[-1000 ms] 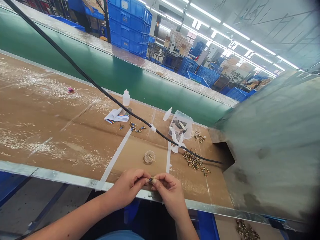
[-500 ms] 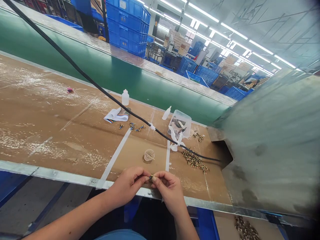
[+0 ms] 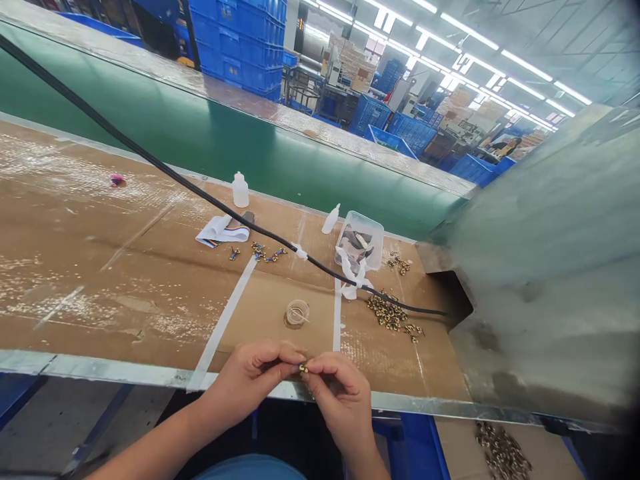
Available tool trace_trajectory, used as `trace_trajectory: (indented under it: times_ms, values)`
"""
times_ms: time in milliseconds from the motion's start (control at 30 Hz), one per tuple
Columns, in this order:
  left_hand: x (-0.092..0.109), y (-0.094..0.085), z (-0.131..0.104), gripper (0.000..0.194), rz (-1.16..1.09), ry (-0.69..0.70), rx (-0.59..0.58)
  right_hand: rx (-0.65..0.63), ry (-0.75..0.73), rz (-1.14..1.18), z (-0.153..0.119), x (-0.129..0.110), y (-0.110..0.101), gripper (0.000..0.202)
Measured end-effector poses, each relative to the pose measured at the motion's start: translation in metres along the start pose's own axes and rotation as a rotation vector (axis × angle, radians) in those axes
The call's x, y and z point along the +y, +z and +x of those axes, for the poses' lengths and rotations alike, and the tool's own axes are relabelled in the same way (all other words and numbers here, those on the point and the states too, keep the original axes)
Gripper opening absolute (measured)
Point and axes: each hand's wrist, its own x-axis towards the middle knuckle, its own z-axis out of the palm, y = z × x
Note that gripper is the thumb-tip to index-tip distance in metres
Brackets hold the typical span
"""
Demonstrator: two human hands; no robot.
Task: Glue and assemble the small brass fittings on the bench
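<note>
Fingertips of my left hand [image 3: 250,380] and right hand [image 3: 340,393] pinched together on one tiny brass-coloured metal part [image 3: 302,367], just below the small clear round plastic cup [image 3: 297,313], at the brown cardboard surface's [image 3: 125,280] near edge

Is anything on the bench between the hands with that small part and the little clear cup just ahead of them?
Nothing visible. Both hands, left hand and right hand, pinch the small part at the bench's near edge. The clear cup sits straight ahead on bare cardboard between two tape strips. The black cable runs behind the cup.
</note>
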Motion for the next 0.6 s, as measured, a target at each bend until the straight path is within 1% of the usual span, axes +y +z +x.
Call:
trace_trajectory:
  times_ms: [67, 133, 200, 333, 400, 500, 600]
  values:
    - [0.0, -0.001, 0.0, 0.012, 0.014, 0.037, 0.032, 0.022, -0.035, -0.01, -0.001, -0.004, 0.004, 0.01]
    - [-0.001, -0.002, -0.001, 0.011, 0.014, 0.036, 0.048, 0.042, -0.066, -0.035, -0.001, -0.007, 0.008, 0.012]
    - [-0.003, -0.003, -0.001, 0.01, -0.026, -0.021, 0.049, 0.052, -0.069, -0.058, -0.002, -0.008, 0.011, 0.015]
    - [-0.001, -0.003, 0.0, 0.014, -0.241, -0.202, 0.048, 0.064, -0.003, -0.035, -0.006, -0.004, 0.011, 0.024]
    - [0.003, -0.003, 0.0, 0.017, -0.321, -0.262, 0.046, 0.074, 0.037, -0.019, -0.009, 0.0, 0.009, 0.024]
    - [0.01, -0.002, -0.002, 0.021, -0.402, -0.327, 0.009, 0.08, 0.112, 0.013, -0.01, 0.006, 0.008, 0.019]
    - [0.012, -0.001, -0.005, 0.025, -0.53, -0.381, -0.017, 0.092, 0.166, 0.065, -0.009, 0.01, 0.007, 0.017]
